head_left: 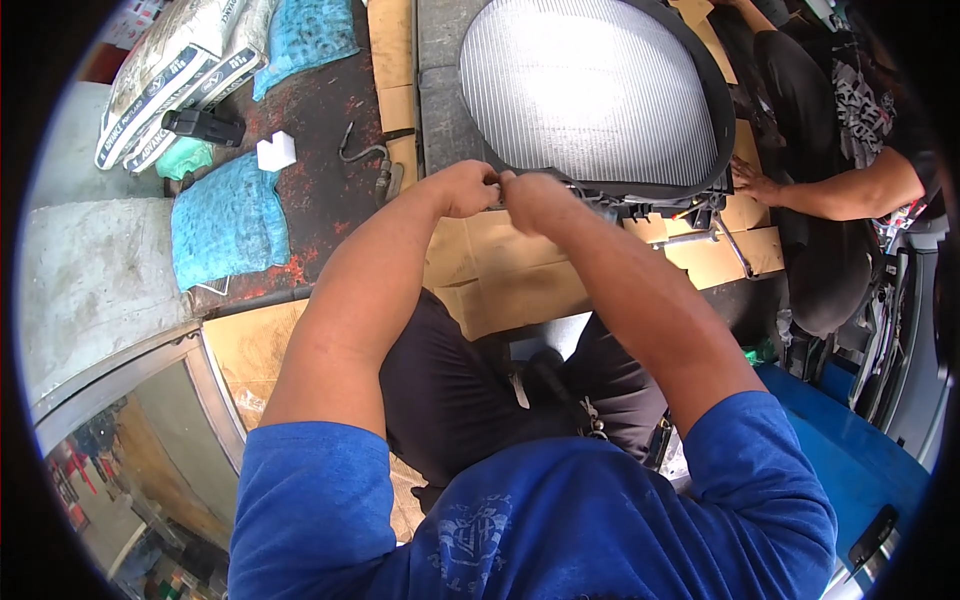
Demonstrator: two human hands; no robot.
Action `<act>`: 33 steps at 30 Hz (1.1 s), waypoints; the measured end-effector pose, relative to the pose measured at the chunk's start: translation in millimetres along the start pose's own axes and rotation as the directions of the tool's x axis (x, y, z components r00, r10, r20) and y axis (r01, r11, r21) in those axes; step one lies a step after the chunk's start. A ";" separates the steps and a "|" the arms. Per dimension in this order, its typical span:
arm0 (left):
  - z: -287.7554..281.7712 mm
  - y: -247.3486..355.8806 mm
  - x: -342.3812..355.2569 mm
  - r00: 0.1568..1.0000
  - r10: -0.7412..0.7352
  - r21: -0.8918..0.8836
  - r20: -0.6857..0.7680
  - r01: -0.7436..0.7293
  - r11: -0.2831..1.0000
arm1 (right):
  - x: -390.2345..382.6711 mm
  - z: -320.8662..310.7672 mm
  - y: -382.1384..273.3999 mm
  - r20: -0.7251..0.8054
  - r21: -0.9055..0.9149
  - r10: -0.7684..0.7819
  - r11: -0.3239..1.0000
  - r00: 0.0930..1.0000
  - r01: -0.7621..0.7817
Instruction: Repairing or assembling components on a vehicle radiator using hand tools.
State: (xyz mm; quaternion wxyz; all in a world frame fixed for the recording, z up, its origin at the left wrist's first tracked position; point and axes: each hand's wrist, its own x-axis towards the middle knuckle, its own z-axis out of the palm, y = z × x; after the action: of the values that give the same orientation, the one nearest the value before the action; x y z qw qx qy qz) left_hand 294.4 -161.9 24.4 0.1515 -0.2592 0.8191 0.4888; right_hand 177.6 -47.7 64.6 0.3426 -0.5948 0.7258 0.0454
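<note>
A large radiator [600,90] with silvery fins lies flat in front of me, framed by a black round fan shroud [724,120]. At its near left edge my two hands meet. My left hand [466,189] has its fingers pinched together against the shroud's rim. Beside it, my right hand [543,205] is closed too, slightly smeared by motion, its fingertips almost touching the left ones. Whatever small part lies between the fingers is hidden. Under the radiator's near side is a flattened cardboard sheet [500,255].
Right of the radiator a co-worker's hand [757,183] rests by its edge. A wrench [692,238] lies on the cardboard. To the left are a bent metal pipe [370,155], a white block [277,152], a blue bag [230,222] and stacked sacks [185,75].
</note>
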 end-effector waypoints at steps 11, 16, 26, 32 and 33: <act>7.4 43.0 -13.9 0.863 -0.462 -0.377 0.204 0.505 0.776 | -17.2 6.6 -1.9 -0.004 0.322 0.156 0.935 0.988 -0.146; 34.3 62.4 -6.7 0.838 -0.532 -0.512 0.119 0.511 0.690 | -31.3 18.9 6.0 -0.011 0.692 0.135 0.717 0.991 -0.090; 31.6 55.1 -3.3 0.997 -0.072 0.774 0.008 0.040 0.632 | -105.5 -23.8 142.8 -0.402 -0.055 0.301 0.935 0.865 -0.351; 35.7 98.9 -4.5 0.766 -0.635 -0.127 -0.102 0.623 0.772 | -106.2 4.5 177.6 -0.242 -0.033 0.353 0.928 0.904 -0.371; 41.0 99.3 -3.4 0.764 -0.637 -0.118 -0.101 0.626 0.771 | -107.0 5.7 178.7 -0.240 -0.023 0.356 0.928 0.903 -0.372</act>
State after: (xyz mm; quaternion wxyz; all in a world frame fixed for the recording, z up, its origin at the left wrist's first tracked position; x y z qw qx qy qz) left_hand 240.0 -86.4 78.4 0.2413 -0.5578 0.6729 0.4217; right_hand 26.4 95.5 58.1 0.2205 -0.4614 0.8570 0.0638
